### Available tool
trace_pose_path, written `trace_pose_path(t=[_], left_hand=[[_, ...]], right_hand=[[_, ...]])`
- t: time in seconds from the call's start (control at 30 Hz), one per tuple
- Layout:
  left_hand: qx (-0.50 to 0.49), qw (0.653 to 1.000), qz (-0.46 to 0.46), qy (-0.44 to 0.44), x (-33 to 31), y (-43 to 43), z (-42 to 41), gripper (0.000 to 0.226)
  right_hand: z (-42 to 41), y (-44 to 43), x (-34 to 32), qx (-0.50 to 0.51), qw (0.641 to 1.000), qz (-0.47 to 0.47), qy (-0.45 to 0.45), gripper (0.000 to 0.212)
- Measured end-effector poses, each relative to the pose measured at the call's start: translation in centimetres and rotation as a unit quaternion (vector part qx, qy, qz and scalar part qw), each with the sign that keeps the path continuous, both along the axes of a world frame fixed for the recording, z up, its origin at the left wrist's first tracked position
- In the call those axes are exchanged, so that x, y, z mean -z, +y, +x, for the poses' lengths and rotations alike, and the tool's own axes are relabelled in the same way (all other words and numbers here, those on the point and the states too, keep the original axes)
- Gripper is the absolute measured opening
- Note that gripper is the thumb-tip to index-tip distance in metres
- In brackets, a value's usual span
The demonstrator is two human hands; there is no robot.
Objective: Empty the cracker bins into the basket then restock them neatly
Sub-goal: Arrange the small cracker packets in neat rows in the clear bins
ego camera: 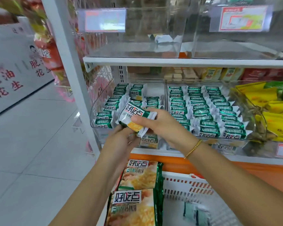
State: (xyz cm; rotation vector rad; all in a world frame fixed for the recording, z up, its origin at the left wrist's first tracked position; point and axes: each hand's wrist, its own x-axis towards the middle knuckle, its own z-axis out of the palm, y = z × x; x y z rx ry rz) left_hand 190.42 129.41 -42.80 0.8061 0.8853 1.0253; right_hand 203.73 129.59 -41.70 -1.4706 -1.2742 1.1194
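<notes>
A small green-and-white cracker packet (134, 116) is held in front of the left clear bin (95, 110). My right hand (157, 126) grips it from the right with the thumb across its face. My left hand (121, 141) pinches its lower left corner from below. The left bin holds a row of upright packets (111, 108) along its left side and a few loose ones behind. The right bin (250, 128) is packed with three tidy rows of the same packets (203, 110). A white basket (186, 186) stands low at the bottom, with a couple of packets (196, 214) inside.
Two large cracker bags (137, 190) hang at the basket's left edge. Above, a clear bin (137, 38) holds one wrapper (163, 39). Yellow snack bags (271, 110) fill a bin at the right. White cartons (11, 67) stand on the tiled floor at the left.
</notes>
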Motion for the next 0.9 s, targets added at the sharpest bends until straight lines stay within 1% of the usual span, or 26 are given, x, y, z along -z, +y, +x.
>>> trace_pose_path(t=[0.03,0.07,0.1,0.13,0.17,0.2,0.23,0.27,0.3,0.33,0.37,0.4,0.5,0.57,0.6,0.67,0.7,0.83,0.9], left_hand=[[0.011,1.0,0.003,0.021,0.0,0.7,-0.3,0.019],[0.022,0.999,0.006,0.045,-0.3,1.3,-0.5,0.022],[0.022,0.996,0.016,0.086,-0.4,1.9,-0.6,0.027],[0.011,0.986,0.045,0.162,-0.4,2.6,-0.8,0.032],[-0.008,0.957,0.106,0.269,0.0,3.3,-1.0,0.036],[-0.025,0.906,0.183,0.382,0.4,3.8,-1.3,0.037],[-0.029,0.842,0.256,0.474,0.9,4.2,-1.7,0.037],[-0.02,0.788,0.311,0.531,1.5,4.5,-2.1,0.035],[-0.003,0.751,0.34,0.566,2.2,4.7,-2.4,0.033],[0.014,0.727,0.353,0.588,2.8,4.8,-2.6,0.032],[0.027,0.715,0.359,0.599,3.2,4.8,-2.7,0.03],[0.033,0.709,0.364,0.603,3.3,4.9,-2.8,0.03],[0.027,0.703,0.379,0.601,3.4,5.1,-2.8,0.03],[0.032,0.7,0.38,0.604,3.4,5.2,-2.9,0.029],[0.034,0.697,0.382,0.606,3.5,5.2,-3.0,0.03],[0.037,0.694,0.385,0.607,3.5,5.2,-3.1,0.03],[0.038,0.693,0.388,0.607,3.5,5.2,-3.1,0.03],[0.036,0.693,0.402,0.597,3.4,4.9,-3.1,0.032],[0.032,0.694,0.41,0.591,3.3,4.6,-3.2,0.034]], right_hand=[[0.3,0.8,-0.3,-0.018,1.0,-0.009,-0.007,0.092],[0.7,1.7,-0.7,-0.029,0.999,-0.014,-0.006,0.088],[1.1,3.0,-1.0,-0.026,0.999,-0.019,0.006,0.078],[1.6,4.6,-1.5,-0.013,0.999,-0.026,0.025,0.069],[2.2,6.5,-1.8,0.009,0.999,-0.031,0.032,0.065],[2.7,8.4,-2.0,0.032,0.999,-0.032,0.019,0.065],[3.1,10.4,-1.9,0.055,0.998,-0.033,-0.02,0.064],[3.4,12.3,-1.7,0.07,0.994,-0.036,-0.08,0.058],[3.6,14.0,-1.4,0.075,0.984,-0.043,-0.155,0.05],[3.6,15.3,-1.1,0.071,0.969,-0.052,-0.23,0.045],[3.4,16.4,-1.0,0.064,0.953,-0.059,-0.289,0.044],[3.1,17.2,-0.8,0.054,0.939,-0.065,-0.334,0.046],[2.6,19.1,-0.1,0.025,0.913,-0.054,-0.403,0.071],[2.3,19.6,0.4,0.01,0.895,-0.037,-0.444,0.074],[2.1,19.9,0.6,0.0,0.877,-0.038,-0.479,0.074],[1.7,20.1,1.1,-0.02,0.83,-0.049,-0.556,0.073],[1.5,20.2,1.3,-0.025,0.815,-0.052,-0.577,0.072],[1.3,19.8,1.6,-0.029,0.785,-0.029,-0.618,0.073],[1.4,19.0,1.3,-0.012,0.795,-0.004,-0.607,0.073]])
